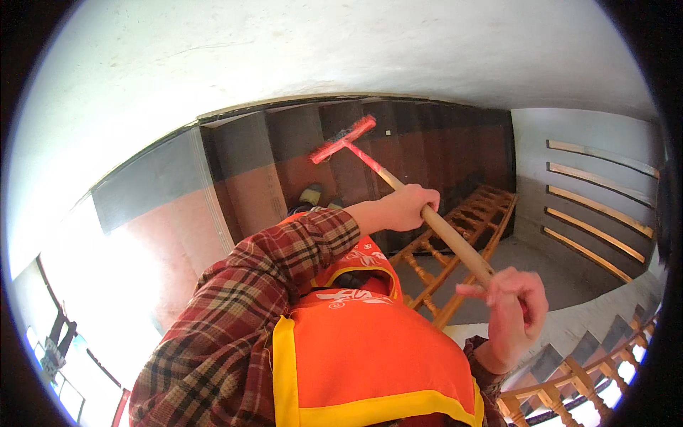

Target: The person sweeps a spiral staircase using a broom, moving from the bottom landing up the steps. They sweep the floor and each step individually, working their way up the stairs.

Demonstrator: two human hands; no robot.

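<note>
A long-handled brush (453,235) with a pinkish-red head (344,141) and a pale wooden handle slants across the view. Dark fluff or hair clings to the bristles. My left hand (403,208) is wrapped around the handle at about its middle. At the near end of the handle is my right hand (515,307), curled on it with one finger stretched out; this hand is slightly blurred. The brush head hovers over or rests on the dark red and black stairs (299,176); which of the two I cannot tell. A small white square (388,132) lies beyond the head.
A white wall (320,53) runs along the far side of the stairs. To the right stands a wooden balustrade (453,229) with turned spindles; another railing (571,373) is lower right. Slotted openings (597,184) cut the right wall. My shoes (311,194) are on the steps.
</note>
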